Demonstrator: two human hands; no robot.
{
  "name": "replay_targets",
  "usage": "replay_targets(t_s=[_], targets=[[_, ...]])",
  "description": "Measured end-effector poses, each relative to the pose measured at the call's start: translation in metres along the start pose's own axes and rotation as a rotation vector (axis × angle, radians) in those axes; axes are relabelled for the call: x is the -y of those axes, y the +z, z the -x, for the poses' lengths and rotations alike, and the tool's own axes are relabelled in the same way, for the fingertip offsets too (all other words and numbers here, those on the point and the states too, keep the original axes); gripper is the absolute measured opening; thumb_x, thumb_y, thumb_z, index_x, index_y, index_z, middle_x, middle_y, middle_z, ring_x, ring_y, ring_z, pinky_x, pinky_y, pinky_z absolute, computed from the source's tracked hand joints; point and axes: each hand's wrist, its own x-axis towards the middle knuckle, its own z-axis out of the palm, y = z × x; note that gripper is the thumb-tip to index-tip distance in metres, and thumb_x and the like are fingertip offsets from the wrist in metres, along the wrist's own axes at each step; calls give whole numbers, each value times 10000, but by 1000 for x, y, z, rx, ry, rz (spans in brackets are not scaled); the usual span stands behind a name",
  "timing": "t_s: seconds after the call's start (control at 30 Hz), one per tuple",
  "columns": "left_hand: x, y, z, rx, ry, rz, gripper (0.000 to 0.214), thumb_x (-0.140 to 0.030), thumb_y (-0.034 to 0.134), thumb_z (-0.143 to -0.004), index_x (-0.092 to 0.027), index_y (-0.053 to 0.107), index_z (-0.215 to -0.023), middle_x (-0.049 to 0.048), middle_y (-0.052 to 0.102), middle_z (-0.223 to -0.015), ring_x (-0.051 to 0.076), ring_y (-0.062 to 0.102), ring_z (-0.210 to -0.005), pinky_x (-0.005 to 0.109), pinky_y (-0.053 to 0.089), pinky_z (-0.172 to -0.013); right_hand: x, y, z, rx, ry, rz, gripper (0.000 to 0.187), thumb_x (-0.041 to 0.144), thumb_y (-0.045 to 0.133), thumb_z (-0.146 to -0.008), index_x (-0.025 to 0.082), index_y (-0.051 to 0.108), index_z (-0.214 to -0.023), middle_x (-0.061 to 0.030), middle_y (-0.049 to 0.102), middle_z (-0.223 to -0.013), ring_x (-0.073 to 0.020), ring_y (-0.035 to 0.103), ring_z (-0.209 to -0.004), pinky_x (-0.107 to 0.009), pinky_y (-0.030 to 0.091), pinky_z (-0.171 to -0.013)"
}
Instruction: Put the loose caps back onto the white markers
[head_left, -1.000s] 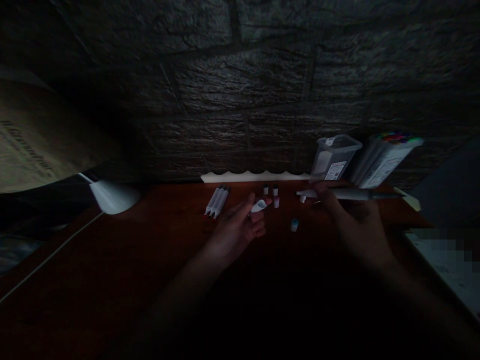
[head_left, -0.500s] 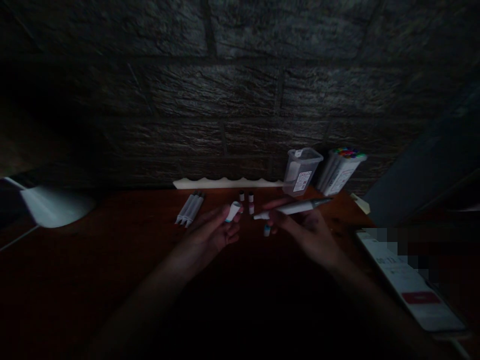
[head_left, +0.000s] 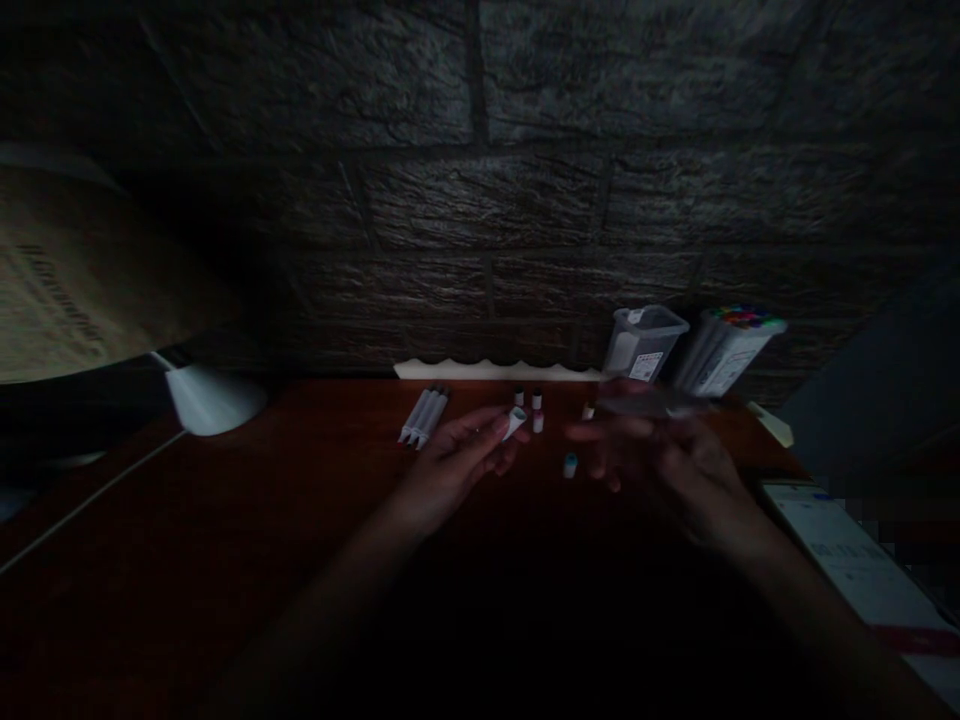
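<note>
A dim wooden desk (head_left: pixel 225 560) fills the near view, with two bare forearms reaching forward over it. At the near right edge lies a white sheet (head_left: pixel 862 570) with a red band; its print is too blurred to read.

The left hand (head_left: pixel 450 465) is palm up, fingers curled, pinching a small white marker cap (head_left: pixel 514 423) between thumb and fingertips; the cap sticks out past the fingertips, toward the wall. The right hand (head_left: pixel 675 465) is blurred. It holds a long grey-white marker (head_left: pixel 652 403) lying sideways across the top of its fingers, tip pointing left; the exact grip cannot be told.

Between the hands, a loose cap with a blue end (head_left: pixel 570 465) stands on the desk. Just beyond are several small caps (head_left: pixel 528 400). Left of them lie three white markers (head_left: pixel 422 417) side by side. Further left sits a white lamp head (head_left: pixel 214 400).

Against the dark stone wall (head_left: pixel 480 180) stand a clear plastic box (head_left: pixel 643 343) with a small label, unreadable, and a case of colour-tipped markers (head_left: pixel 731 348). At far left is a tan paper (head_left: pixel 67 290) with faint, illegible lettering.
</note>
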Motion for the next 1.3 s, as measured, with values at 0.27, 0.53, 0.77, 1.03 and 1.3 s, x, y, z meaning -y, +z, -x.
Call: replay_targets(t_s=[0.27, 0.53, 0.77, 1.03, 1.3], targets=[[7, 1, 3, 56, -23, -195, 240, -350, 634, -864, -180, 712, -1015, 54, 686, -873, 117, 558, -719, 236, 421, -626, -6, 16, 2, -351, -204, 386, 165, 328, 601, -884, 257, 702, -995, -29, 731, -963, -179, 689, -903, -307, 576, -767], [2, 7, 5, 20, -9, -338, 302, -376, 636, -858, -194, 697, -1092, 58, 701, -933, 115, 550, -716, 239, 432, -629, -9, 17, 5, -290, -319, 588, 170, 220, 624, -862, 260, 694, -1012, -24, 722, -982, -178, 687, -908, -313, 570, -824], [2, 8, 6, 14, -16, -360, 289, -368, 633, -860, -205, 697, -1090, 47, 706, -932, 106, 545, -699, 238, 433, -637, -9, 13, 6, -281, -333, 624, 180, 242, 641, -849, 273, 696, -1018, -32, 711, -981, -200, 687, -898, -349, 576, -815], [4, 7, 7, -5, -23, -360, 280, -354, 640, -854, -191, 701, -1073, 41, 700, -864, 100, 535, -669, 235, 427, -629, -5, 18, 7, -140, -378, 717, 195, 221, 624, -860, 215, 681, -1046, -35, 739, -957, -156, 702, -798, -268, 584, -691], [4, 3, 6, 34, 45, -232, 248, -344, 642, -859, -225, 712, -1065, 45, 719, -911, 98, 547, -667, 236, 428, -630, -21, -13, -2, -440, -280, 969, 188, 287, 577, -887, 184, 698, -987, -74, 727, -934, -212, 694, -807, -338, 553, -692]])
